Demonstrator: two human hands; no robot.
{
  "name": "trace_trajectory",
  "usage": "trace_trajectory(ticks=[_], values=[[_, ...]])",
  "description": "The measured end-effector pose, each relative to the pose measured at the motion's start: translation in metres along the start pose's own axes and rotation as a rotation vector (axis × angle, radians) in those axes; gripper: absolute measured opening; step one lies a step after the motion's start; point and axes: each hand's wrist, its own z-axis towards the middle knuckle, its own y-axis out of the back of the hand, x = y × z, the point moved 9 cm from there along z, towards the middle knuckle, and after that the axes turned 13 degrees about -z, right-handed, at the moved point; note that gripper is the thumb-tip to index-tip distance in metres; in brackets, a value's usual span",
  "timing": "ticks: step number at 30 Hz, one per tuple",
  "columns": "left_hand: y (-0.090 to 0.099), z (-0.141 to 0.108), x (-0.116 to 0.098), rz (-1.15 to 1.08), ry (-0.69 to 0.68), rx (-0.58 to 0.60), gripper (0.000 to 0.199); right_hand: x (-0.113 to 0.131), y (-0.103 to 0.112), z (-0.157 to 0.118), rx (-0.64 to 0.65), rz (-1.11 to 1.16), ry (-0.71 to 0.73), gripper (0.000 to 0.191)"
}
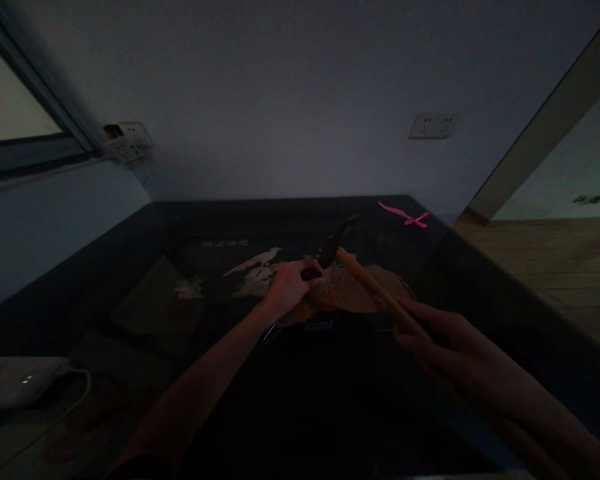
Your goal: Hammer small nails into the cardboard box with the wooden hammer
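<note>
Gripping 1 wooden-handled hammer [363,273]: right hand [445,337], fingers wrapped.
Handle [390,303] slants away leftward; left hand [294,283] beside the head [329,252], its grasp unclear.

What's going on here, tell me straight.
A person's right hand grips a wooden stick, its far end at a dark object. The left hand is at the near end of that object, fingers bent; it's too dim to tell whether they grip it, or whether stick and object are joined. Below is a speckled, orange-brown piece. A pink ribbon lies farther back on the dark table.
</note>
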Motion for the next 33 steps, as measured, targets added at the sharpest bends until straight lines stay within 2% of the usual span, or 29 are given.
trace_trajectory(ticks=[3,7,11,15,19,26,30,33], values=[[0.001,0.001,0.001,0.031,0.010,-0.012,0.008,0.000,-0.001,0.000,-0.001,-0.023,0.013,0.055],[-0.002,0.001,0.002,-0.044,-0.023,-0.010,0.009,-0.003,0.005,-0.003,-0.045,0.038,0.002,0.059],[-0.001,0.000,0.002,-0.027,-0.018,-0.017,0.009,-0.006,0.001,-0.002,-0.029,0.046,-0.023,0.059],[0.002,0.000,0.001,0.040,-0.011,-0.026,0.007,0.000,0.003,0.002,-0.068,0.005,0.026,0.052],[0.000,0.000,0.002,0.022,-0.034,-0.023,0.007,0.003,0.001,0.000,-0.033,0.011,0.034,0.056],[0.000,0.001,0.007,0.069,-0.001,-0.030,0.007,0.006,0.002,0.001,-0.088,-0.024,0.065,0.049],[-0.003,0.001,0.007,0.011,-0.036,-0.015,0.005,0.004,0.006,-0.002,-0.105,-0.012,0.063,0.055],[-0.003,0.002,0.011,0.017,-0.012,-0.009,0.005,0.005,0.004,-0.002,-0.092,-0.034,0.070,0.054]])
